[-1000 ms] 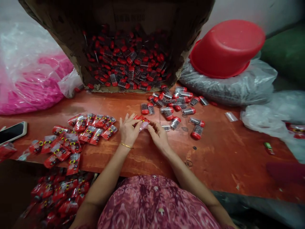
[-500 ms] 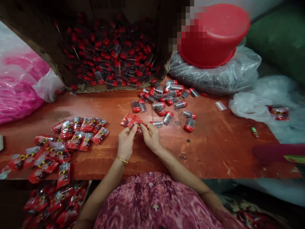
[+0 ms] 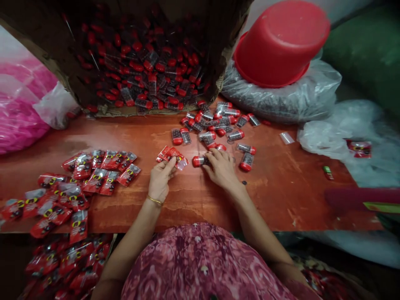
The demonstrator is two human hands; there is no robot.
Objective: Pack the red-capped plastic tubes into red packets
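My left hand [image 3: 160,179] pinches small red printed plastic packets [image 3: 171,153] between thumb and fingers; a clear end of one sticks out to the right. Just right of them lies a small clear container with a red cap and dark pellets [image 3: 198,161]. My right hand [image 3: 222,168] is curled over that container, its fingertips gripping the near end. Beyond my right hand several similar red-capped containers [image 3: 223,121] lie in a loose pile. On the left of the table rest many filled red packets [image 3: 83,166], overlapping each other.
An open cardboard box [image 3: 225,62] at the back holds many more containers. A red tub [image 3: 281,46] stands upside down on a clear bag of dark pellets [image 3: 281,102]. Pink plastic bags [image 3: 21,108] lie at the left. More red packets [image 3: 68,266] sit below the table edge.
My right hand has left the packets and moved right onto a red-capped container. My left hand keeps hold of the packets. The view has shifted slightly.
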